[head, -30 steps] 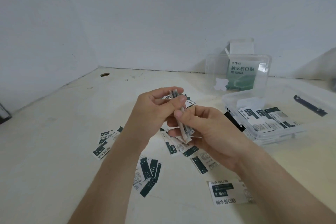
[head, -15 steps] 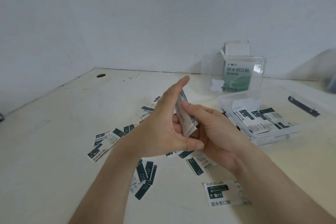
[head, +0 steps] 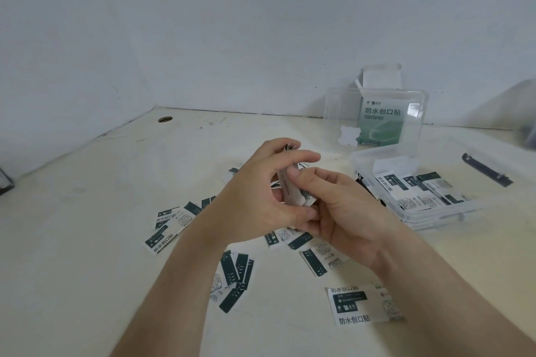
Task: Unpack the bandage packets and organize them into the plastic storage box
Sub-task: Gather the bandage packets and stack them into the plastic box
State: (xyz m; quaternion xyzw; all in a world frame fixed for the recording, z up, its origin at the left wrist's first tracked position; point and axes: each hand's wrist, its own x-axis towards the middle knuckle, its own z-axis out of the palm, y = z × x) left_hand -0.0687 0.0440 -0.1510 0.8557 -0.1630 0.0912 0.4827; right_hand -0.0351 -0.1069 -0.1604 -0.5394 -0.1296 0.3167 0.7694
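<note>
we hold a small stack of bandage packets (head: 296, 193) above the table (head: 87, 240), left of the plastic storage box (head: 441, 216). the left hand (head: 261, 197) curls round the stack and the right hand (head: 348, 217) pinches it, thumb on top. the packets look light, thin and probably slick. we judge that gripping the squared stack by its long edges will prevent fanning.

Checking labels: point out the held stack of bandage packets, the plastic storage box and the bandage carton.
stack of bandage packets (head: 294, 195), head view, lower white edge
plastic storage box (head: 435, 216), head view, front wall
bandage carton (head: 380, 81), head view, open top flap
</note>
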